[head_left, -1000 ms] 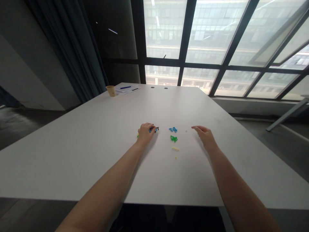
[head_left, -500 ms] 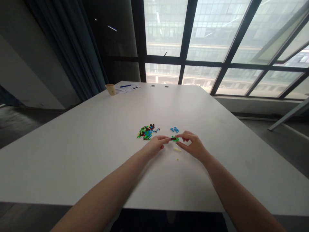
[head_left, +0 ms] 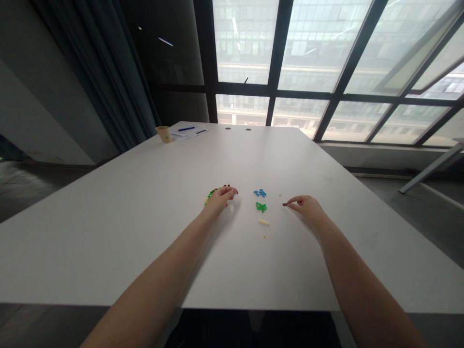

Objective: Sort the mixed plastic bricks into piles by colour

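Head view: a small dark plastic brick (head_left: 285,204) is pinched between the fingertips of the right hand (head_left: 306,209), just right of the blue pile (head_left: 259,193) and green pile (head_left: 261,207) on the bench (head_left: 108,232). The left hand (head_left: 219,200) is curled over the mixed heap (head_left: 209,197), its hold not shown. Release of that pinch would be called for before the right hand is free

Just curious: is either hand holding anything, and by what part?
The right hand pinches a small dark brick at its end between the fingers. Whether the left hand, over coloured bricks, holds any cannot be told.
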Demonstrator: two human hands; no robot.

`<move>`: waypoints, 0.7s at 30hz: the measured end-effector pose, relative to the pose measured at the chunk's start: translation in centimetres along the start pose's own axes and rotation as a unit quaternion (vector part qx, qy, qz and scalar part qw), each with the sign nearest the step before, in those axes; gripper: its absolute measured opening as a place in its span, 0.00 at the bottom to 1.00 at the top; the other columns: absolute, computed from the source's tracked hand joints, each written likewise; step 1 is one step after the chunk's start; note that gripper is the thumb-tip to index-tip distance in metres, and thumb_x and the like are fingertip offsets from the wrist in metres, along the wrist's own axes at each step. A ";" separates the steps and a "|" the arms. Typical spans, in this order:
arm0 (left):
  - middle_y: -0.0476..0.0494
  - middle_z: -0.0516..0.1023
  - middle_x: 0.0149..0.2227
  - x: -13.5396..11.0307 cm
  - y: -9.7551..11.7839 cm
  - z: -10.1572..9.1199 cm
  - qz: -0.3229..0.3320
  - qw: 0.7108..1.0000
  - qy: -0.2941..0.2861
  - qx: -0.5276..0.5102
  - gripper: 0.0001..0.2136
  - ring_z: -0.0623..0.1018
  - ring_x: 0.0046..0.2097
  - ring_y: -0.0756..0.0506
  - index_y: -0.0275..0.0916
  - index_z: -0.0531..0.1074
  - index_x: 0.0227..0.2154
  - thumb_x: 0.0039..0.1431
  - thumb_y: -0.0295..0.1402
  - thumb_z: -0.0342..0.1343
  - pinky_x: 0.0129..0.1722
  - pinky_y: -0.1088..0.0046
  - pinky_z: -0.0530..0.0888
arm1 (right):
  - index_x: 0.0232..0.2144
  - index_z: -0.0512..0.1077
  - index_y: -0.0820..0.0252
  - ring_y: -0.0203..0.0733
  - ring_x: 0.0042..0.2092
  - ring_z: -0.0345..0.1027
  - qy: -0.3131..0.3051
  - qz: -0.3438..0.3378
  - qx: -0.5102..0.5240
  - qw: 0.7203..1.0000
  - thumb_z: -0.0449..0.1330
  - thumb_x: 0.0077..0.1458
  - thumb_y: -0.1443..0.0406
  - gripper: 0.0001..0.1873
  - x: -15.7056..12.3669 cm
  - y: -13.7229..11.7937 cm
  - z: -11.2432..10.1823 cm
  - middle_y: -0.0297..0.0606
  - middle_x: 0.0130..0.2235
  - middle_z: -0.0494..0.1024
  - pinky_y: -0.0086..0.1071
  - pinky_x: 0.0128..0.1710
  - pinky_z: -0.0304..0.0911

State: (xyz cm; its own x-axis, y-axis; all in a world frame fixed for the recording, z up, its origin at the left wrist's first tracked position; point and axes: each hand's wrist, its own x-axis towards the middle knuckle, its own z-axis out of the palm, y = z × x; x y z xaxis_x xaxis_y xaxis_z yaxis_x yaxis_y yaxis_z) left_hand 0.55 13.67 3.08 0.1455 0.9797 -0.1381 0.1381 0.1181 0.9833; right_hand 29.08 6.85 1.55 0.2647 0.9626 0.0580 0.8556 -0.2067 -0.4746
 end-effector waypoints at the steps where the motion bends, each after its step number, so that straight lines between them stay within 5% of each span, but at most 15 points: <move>1: 0.45 0.75 0.34 0.3 -0.2 -0.3 0.003 1.000 0.005 -0.006 0.14 0.71 0.33 0.49 0.39 0.72 0.30 0.41 0.43 0.56 0.27 0.76 0.61 | 0.31 0.77 0.55 0.34 0.25 0.59 -0.015 0.007 0.000 1.000 0.58 0.45 0.60 0.11 0.0 0.1 0.2 0.34 0.23 0.68 0.28 0.25 0.51; 6: 0.43 0.74 0.32 1.8 -0.9 -1.7 0.054 0.997 0.048 -0.034 0.15 0.71 0.30 0.48 0.37 0.70 0.32 0.42 0.40 0.55 0.29 0.73 0.65 | 0.31 0.77 0.55 0.34 0.25 0.60 0.017 0.022 -0.013 1.000 0.59 0.42 0.60 0.13 -0.3 0.0 0.2 0.34 0.23 0.69 0.28 0.25 0.52; 10: 0.39 0.75 0.38 2.5 -1.5 -2.4 0.176 0.969 0.094 0.150 0.11 0.72 0.40 0.44 0.38 0.72 0.34 0.50 0.34 0.49 0.42 0.66 0.66 | 0.31 0.77 0.56 0.34 0.23 0.59 0.065 -0.007 0.000 0.998 0.56 0.44 0.57 0.15 -0.3 -0.4 -0.3 0.33 0.20 0.68 0.28 0.25 0.53; 15: 0.44 0.68 0.52 2.3 -2.6 -1.1 0.285 0.878 -0.014 0.384 0.17 0.59 0.57 0.41 0.45 0.67 0.47 0.54 0.30 0.44 0.54 0.58 0.53 | 0.31 0.77 0.58 0.35 0.24 0.61 0.056 -0.019 0.026 0.998 0.54 0.46 0.56 0.16 -0.5 -1.4 0.4 0.34 0.21 0.70 0.28 0.25 0.53; 21: 0.43 0.70 0.50 2.2 -3.5 0.0 0.290 0.843 -0.044 0.450 0.18 0.56 0.60 0.42 0.47 0.66 0.48 0.55 0.29 0.44 0.57 0.56 0.42 | 0.31 0.77 0.57 0.35 0.25 0.62 0.050 -0.033 0.027 0.998 0.53 0.47 0.57 0.17 -0.5 -2.0 0.8 0.34 0.22 0.71 0.28 0.27 0.54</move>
State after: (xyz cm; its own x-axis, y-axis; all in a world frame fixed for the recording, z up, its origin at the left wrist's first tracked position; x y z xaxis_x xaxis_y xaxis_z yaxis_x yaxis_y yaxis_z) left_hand 0.40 15.44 -0.66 0.5113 0.8101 0.2869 0.7010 -0.5863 0.4060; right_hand 26.84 6.94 1.76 0.2543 0.9509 0.1763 0.8481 -0.1317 -0.5132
